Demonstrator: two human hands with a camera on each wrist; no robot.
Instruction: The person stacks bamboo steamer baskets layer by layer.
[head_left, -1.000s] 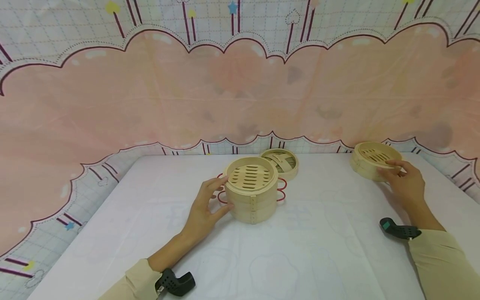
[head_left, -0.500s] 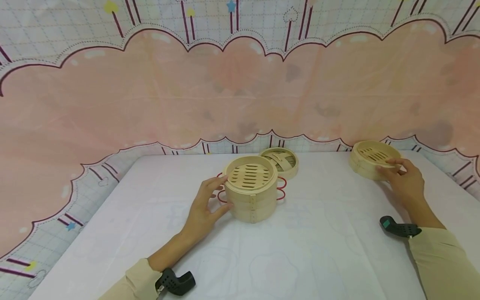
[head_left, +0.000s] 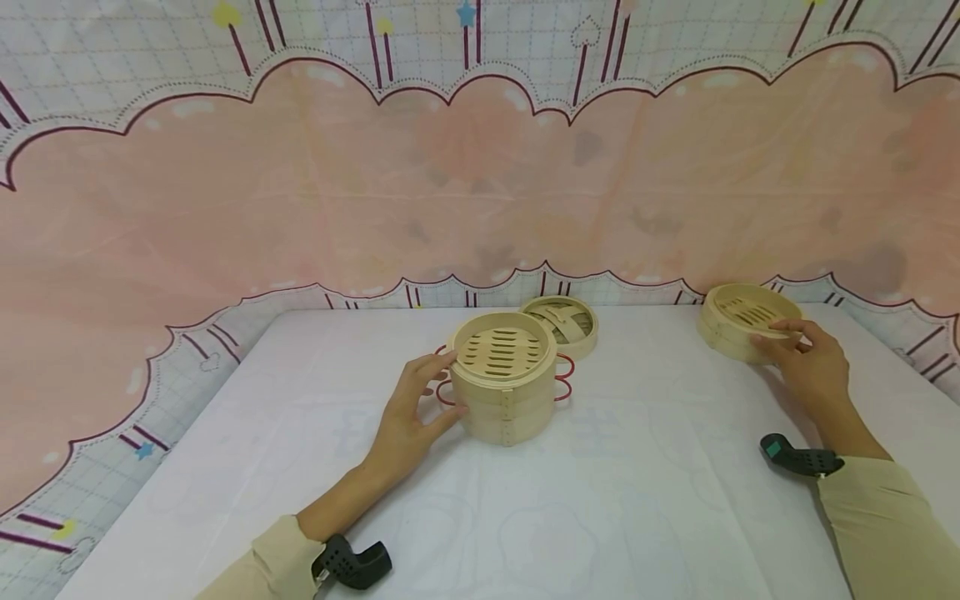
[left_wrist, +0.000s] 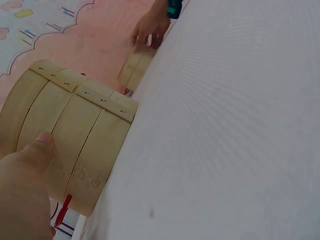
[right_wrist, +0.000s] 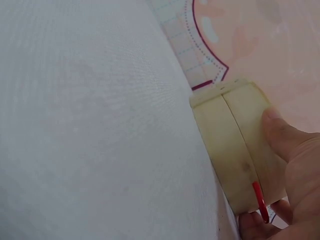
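Near the middle of the table stands a stack of bamboo steamer baskets [head_left: 504, 408] with red side handles and a slotted floor on top. My left hand [head_left: 405, 412] grips its left side; in the left wrist view the thumb [left_wrist: 37, 150] presses on the bamboo wall. At the far right, a separate slotted bamboo steamer basket [head_left: 729, 337] sits on the table. My right hand [head_left: 813, 362] holds it by its right side, the thumb [right_wrist: 280, 132] against the wall in the right wrist view and fingers partly hidden behind, near a red handle [right_wrist: 260, 200].
A round woven bamboo lid [head_left: 576, 329] lies just behind the stack, partly hidden by it. White cloth covers the table [head_left: 615, 500]. A patterned peach curtain [head_left: 465, 208] hangs along the table's back edge.
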